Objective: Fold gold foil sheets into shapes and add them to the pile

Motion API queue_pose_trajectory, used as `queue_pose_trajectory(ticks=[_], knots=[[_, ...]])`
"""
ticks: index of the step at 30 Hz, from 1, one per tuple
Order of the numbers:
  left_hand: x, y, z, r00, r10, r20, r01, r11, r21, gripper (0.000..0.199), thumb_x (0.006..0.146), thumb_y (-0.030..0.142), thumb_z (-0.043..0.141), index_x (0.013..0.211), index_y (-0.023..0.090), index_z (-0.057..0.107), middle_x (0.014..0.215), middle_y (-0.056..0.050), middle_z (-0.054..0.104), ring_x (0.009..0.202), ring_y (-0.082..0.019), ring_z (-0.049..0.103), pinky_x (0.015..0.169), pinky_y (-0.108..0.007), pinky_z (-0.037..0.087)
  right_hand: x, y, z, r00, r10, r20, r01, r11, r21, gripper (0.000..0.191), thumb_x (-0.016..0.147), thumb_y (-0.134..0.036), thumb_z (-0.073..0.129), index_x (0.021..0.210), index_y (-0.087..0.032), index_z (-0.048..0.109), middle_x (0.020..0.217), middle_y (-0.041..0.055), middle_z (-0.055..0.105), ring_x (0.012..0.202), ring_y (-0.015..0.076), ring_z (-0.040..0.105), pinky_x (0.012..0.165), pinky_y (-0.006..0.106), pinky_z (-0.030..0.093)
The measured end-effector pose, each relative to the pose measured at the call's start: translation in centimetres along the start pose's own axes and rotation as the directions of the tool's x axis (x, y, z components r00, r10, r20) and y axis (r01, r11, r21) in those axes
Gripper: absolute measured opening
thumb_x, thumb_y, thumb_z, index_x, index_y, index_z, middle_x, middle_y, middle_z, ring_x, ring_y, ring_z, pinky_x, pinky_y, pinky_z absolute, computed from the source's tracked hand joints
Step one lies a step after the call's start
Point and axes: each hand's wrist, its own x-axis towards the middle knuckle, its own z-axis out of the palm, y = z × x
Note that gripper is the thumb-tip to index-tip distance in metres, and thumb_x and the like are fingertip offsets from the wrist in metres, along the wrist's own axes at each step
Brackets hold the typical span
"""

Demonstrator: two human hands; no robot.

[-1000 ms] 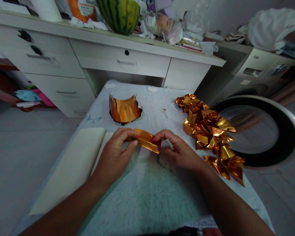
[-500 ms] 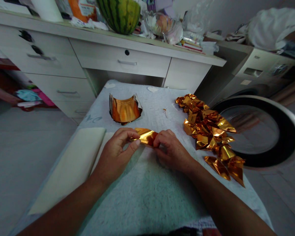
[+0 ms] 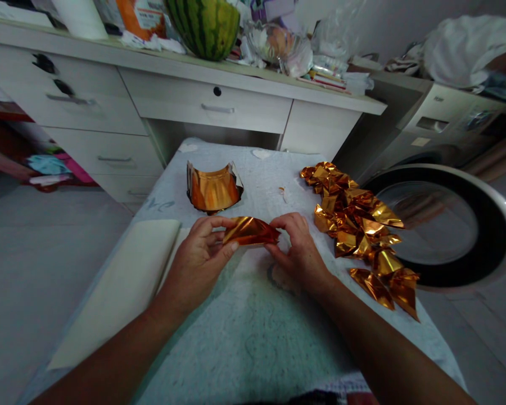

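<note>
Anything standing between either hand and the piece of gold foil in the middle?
Nothing visible: left hand and right hand hold opposite ends of the foil piece. The curved foil stands beyond it, the foil pile off to the right.

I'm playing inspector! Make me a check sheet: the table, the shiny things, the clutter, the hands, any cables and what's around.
Surface: cloth-covered table, pale blue, with a cream sheet on its left.
Shiny things: gold foil piece between the hands; curved foil stack beyond it; folded foil pile on the right.
Clutter: tiny scrap between stack and pile.
Hands: left hand and right hand each pinch one end of the piece.
Cables: nothing seen.
Surroundings: white drawers ahead, watermelon above them; washing machine on the right, door open.
</note>
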Motion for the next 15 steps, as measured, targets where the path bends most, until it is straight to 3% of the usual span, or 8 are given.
queue_pose_trajectory(ticks=[4,8,11,15], knots=[[0.11,0.05,0.11,1.0,-0.008,0.026,0.009,0.999,-0.048,0.033,0.083,0.025,0.068,0.113,0.025,0.055,0.12,-0.005,0.065,0.104,-0.019,0.068,0.09,-0.035,0.054,0.03,-0.03,0.07,1.0,-0.017,0.012,0.017,1.0,0.003,0.015,0.084,-0.014,0.063,0.096,-0.02,0.055,0.096,0.0059,0.056,0.093,0.0228,0.05,0.081,0.037,0.041],[0.14,0.13,0.18,0.999,-0.029,0.031,0.031,0.996,-0.081,0.041,0.083,0.023,0.068,0.119,0.027,0.05,0.113,-0.001,0.065,0.098,-0.016,0.068,0.084,-0.03,0.054,0.12,0.1,0.0,0.999,0.003,0.038,-0.006,0.998,0.066,0.019,0.081,-0.009,0.061,0.097,-0.019,0.057,0.086,0.0027,0.057,0.085,0.0201,0.051,0.077,0.034,0.039],[0.14,-0.02,0.09,1.0,0.005,-0.008,-0.006,0.998,-0.057,0.052,0.08,0.021,0.07,0.125,0.031,0.046,0.117,0.001,0.059,0.091,-0.012,0.066,0.077,-0.026,0.054,0.18,0.15,-0.31,0.998,0.001,0.063,-0.009,0.991,0.132,0.018,0.075,-0.004,0.057,0.085,-0.019,0.059,0.082,0.0019,0.056,0.084,0.0191,0.051,0.075,0.031,0.038],[0.31,-0.23,-0.2,0.999,0.003,0.047,-0.005,0.999,0.046,0.047,0.079,0.025,0.071,0.121,0.03,0.052,0.11,0.0,0.06,0.09,-0.016,0.065,0.077,-0.031,0.054,0.13,0.09,-0.73,0.991,0.098,0.096,-0.122,0.948,0.293,0.015,0.073,-0.006,0.055,0.079,-0.02,0.056,0.082,0.0008,0.055,0.083,0.0172,0.052,0.073,0.029,0.038]])
